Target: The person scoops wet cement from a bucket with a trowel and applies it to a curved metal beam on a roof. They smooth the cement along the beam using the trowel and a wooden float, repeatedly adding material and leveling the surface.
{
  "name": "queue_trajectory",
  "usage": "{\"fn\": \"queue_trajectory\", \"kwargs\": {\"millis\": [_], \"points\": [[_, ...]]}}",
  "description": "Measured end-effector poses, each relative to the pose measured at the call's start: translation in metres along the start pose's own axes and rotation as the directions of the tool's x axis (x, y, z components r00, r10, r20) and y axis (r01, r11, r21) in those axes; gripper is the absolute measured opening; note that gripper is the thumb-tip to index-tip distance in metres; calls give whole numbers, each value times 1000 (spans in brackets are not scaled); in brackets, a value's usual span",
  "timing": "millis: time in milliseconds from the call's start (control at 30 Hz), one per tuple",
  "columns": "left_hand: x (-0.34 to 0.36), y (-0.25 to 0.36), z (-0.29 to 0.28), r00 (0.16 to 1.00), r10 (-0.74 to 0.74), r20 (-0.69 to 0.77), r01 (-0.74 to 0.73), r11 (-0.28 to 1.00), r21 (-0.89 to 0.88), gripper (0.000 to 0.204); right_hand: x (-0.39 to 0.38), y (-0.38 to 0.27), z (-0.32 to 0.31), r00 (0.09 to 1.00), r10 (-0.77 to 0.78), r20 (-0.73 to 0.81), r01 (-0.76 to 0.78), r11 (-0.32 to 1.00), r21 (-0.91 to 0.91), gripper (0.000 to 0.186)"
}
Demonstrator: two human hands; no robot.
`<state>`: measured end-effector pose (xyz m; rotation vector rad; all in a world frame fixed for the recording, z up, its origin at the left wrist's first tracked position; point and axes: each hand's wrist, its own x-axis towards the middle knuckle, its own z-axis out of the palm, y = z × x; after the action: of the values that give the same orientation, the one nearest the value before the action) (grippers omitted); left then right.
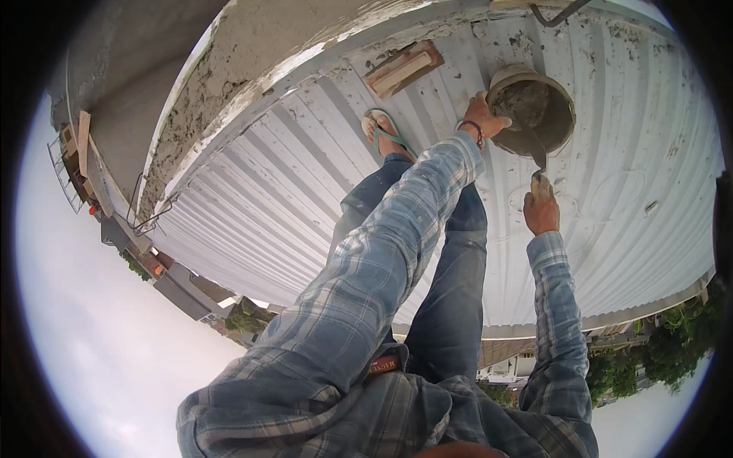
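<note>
My left hand (pixel 482 118) grips the near left rim of a round bucket (pixel 563 122), its thumb pointing over the opening. Wet grey mortar (pixel 524 103) lies inside, and more is smeared on the inner wall. My right hand (pixel 541 208) is closed round the handle of a trowel (pixel 538 149), just on the near side of the bucket. The trowel's mortar-coated blade reaches over the rim into the bucket. Most of the trowel's handle is hidden in my fingers.
I stand on a ribbed metal roof (pixel 298 183) spattered with mortar. A wooden float (pixel 405 70) lies beyond my sandalled foot (pixel 385 133). A mortar-covered wall edge (pixel 206 99) runs along the far left. A bent metal rod (pixel 563 14) sticks in at the top; the roof edge (pixel 504 333) curves behind me.
</note>
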<state>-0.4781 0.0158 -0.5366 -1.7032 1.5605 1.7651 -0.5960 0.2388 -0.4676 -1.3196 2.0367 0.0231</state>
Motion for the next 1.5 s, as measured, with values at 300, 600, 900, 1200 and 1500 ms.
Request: {"fn": "queue_trajectory", "kwargs": {"millis": [300,600,900,1200,1500], "points": [[-140,37,11,925,-56,-376,-26,977,-210,48,-18,44,-77,992,94,86,-86,993,-86,36],[-294,-6,-107,718,-202,-667,-119,908,-403,56,-29,-166,-72,810,-356,466,265,931,251,32],[-404,-108,-238,555,-417,-720,-482,544,-687,43,-58,-382,-124,517,-376,769,-193,824,532,51],[-454,-211,-351,576,-520,-631,-640,194,-743,45,-20,-525,-200,800,-395,452,297,915,274,52],[-515,-305,-424,552,-566,-613,-537,321,-780,45,41,-550,-190,895,-394,-209,255,837,-485,45]]}}
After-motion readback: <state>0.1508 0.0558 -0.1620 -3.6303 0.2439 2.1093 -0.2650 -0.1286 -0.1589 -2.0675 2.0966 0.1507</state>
